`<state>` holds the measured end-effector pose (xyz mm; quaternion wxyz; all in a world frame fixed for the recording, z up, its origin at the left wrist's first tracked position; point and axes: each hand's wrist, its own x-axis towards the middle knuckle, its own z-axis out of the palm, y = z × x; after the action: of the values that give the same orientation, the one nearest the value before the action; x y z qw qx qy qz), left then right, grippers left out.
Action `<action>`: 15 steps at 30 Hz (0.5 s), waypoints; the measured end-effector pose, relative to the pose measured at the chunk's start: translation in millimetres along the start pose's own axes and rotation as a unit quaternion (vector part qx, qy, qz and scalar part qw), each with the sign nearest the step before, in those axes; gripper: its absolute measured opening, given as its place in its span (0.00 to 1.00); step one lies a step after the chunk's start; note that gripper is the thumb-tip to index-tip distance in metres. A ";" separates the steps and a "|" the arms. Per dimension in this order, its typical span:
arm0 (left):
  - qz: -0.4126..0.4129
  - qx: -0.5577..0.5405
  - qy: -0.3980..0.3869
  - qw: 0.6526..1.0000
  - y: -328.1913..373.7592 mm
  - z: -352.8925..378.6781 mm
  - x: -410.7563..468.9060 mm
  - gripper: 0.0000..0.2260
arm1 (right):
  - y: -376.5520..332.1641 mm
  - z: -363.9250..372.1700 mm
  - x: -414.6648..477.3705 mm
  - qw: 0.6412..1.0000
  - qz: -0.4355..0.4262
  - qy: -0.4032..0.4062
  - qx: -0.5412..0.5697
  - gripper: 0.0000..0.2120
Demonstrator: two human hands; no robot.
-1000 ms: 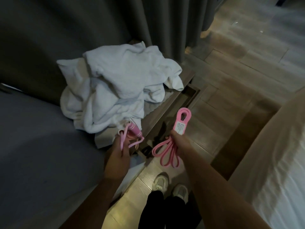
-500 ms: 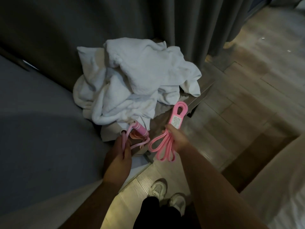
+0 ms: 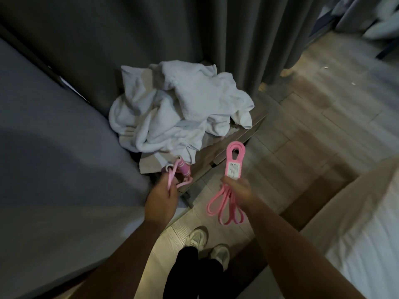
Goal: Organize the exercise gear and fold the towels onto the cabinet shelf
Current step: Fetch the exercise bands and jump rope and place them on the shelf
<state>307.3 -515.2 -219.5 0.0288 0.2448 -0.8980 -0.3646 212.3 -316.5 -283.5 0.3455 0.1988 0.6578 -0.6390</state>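
Observation:
A heap of crumpled white towels point(image 3: 179, 108) lies on a low wooden cabinet top point(image 3: 218, 149) in front of the curtain. My left hand point(image 3: 162, 199) grips a pink jump rope point(image 3: 183, 171) by its handle and cord, just below the towels' near edge. My right hand point(image 3: 237, 188) holds a folded pink resistance band point(image 3: 234, 160) around its middle. The band's labelled end points up toward the cabinet, and its loops hang down beside my wrist.
A dark grey curtain point(image 3: 237, 39) hangs behind the cabinet. A grey upholstered surface point(image 3: 54, 158) fills the left side. A bed with light bedding point(image 3: 367, 223) stands at the right. Wood-plank floor point(image 3: 313, 117) stretches right of the cabinet; my shoes point(image 3: 207, 242) are below.
The view has shifted, so the towel heap and cabinet sit further right in frame. Both hands keep their hold on the pink gear and stay near the cabinet's front edge.

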 end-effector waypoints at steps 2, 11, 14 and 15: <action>0.001 0.000 -0.008 1.000 9.2 -6.8 -8.2 0.12 | -5.8 -6.3 -25.1 1.000 0.004 -0.019 -0.020 0.06; 0.003 -0.025 -0.048 0.999 39.8 -52.2 -62.6 0.09 | -28.3 -2.9 -135.6 0.991 -0.022 -0.055 -0.123 0.09; -0.004 -0.049 -0.070 0.996 40.0 -69.5 -88.9 0.10 | -28.0 7.7 -168.4 0.985 -0.040 -0.072 -0.151 0.09; -0.004 -0.052 -0.072 0.996 39.5 -72.7 -94.7 0.10 | -27.3 10.5 -174.6 0.985 -0.046 -0.075 -0.149 0.10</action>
<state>390.8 -493.9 -127.8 -0.0251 0.2192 -0.8768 -0.4273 314.4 -298.2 -139.9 0.3895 0.0658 0.7266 -0.5621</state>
